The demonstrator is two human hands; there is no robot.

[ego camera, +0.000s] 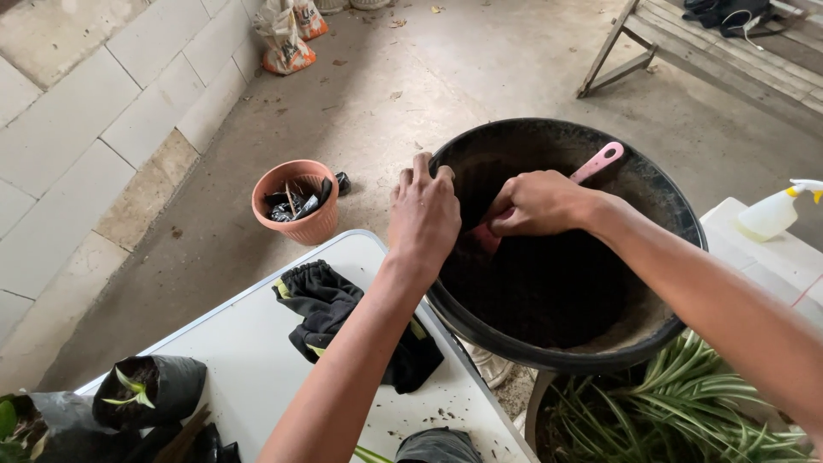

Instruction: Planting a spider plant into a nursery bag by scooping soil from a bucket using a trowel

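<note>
I watch my left hand (422, 214) clamp the rim of the black tub (669, 326) while my right hand (536, 203) grips the pink trowel (597, 161) down in its soil (540, 291), none lifted out yet.

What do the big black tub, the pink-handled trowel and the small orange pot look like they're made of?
Black tub: probably plastic or rubber, with a matte, dusty wall and thick rolled rim. Pink-handled trowel: handle looks like smooth moulded plastic; the blade is hidden. Orange pot: terracotta-coloured and matte; clay or plastic, hard to tell.
</note>
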